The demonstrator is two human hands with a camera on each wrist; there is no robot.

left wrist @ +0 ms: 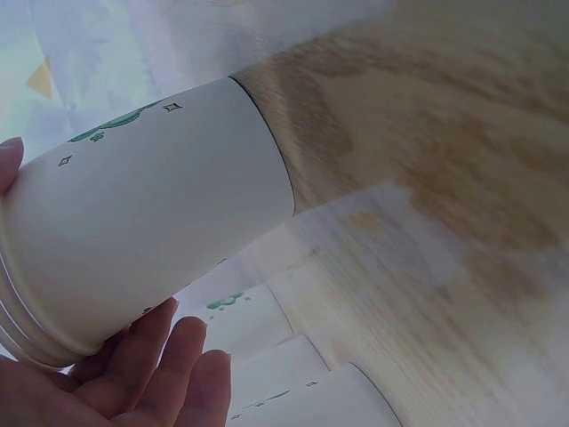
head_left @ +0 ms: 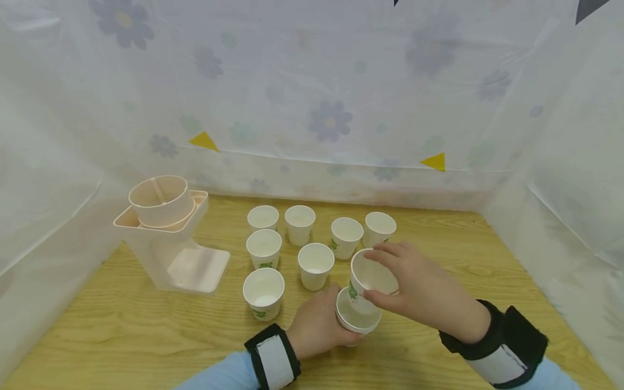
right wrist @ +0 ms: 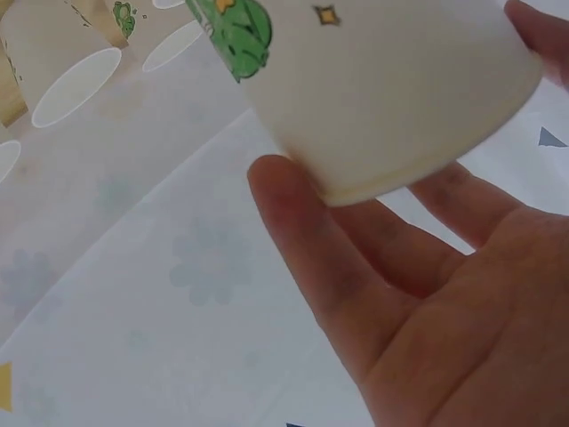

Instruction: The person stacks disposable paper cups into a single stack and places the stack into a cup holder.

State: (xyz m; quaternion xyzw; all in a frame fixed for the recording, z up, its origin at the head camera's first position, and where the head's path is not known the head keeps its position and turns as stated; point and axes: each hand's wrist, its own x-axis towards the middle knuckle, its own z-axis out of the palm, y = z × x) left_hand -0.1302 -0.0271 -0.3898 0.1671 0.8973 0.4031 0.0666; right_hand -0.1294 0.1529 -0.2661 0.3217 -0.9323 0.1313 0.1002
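Observation:
My left hand [head_left: 319, 324] grips a short stack of nested white paper cups [head_left: 358, 320] above the table; their layered rims show in the left wrist view, beside the fingers [left wrist: 158, 365]. With thumb and fingers at its rim, my right hand [head_left: 414, 281] holds a single white paper cup [head_left: 361, 276] printed with a green pattern [right wrist: 242, 40]. That cup's base overlaps the stack's mouth; whether it is still partly inside cannot be told. Beyond my hands stand several upright paper cups, the nearest being one cup [head_left: 316, 266] in the middle and another cup [head_left: 264, 295] to the left.
At the left stands a cream plastic stand [head_left: 166, 254] with a round cup-like top [head_left: 163, 208] and a flat foot. More cups [head_left: 347, 238] stand in a loose group towards the back. A flowered white sheet [head_left: 302, 81] encloses the wooden table [head_left: 146, 336] at the back and sides.

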